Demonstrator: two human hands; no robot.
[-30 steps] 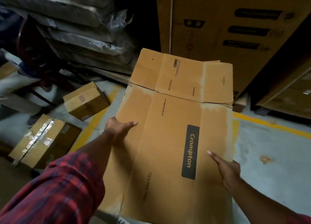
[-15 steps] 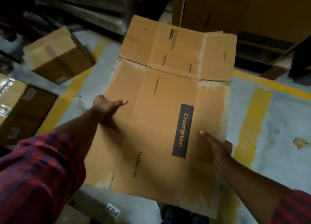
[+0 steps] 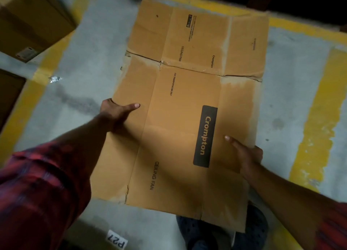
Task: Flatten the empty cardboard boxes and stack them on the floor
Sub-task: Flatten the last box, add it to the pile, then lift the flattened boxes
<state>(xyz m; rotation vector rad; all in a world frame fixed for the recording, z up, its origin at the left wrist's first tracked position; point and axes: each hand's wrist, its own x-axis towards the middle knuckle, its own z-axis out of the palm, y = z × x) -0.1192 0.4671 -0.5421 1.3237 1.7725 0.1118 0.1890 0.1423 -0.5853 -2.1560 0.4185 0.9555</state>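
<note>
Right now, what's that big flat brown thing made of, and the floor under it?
The flattened box looks like matte brown corrugated cardboard: creased fold lines, torn paler edges, printed lettering. The floor seems to be rough grey concrete with worn yellow painted stripes.

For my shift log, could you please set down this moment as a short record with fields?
item: flattened box, printed Crompton and CEILING FAN
left hand: grips the box's left edge, thumb on top
right hand: grips the right edge, thumb on top
floor: grey concrete with a yellow line
nearby: unflattened box at upper left; P27 label beside a dark shoe
stage: flattened, apparently held over the floor, not yet laid down
</note>
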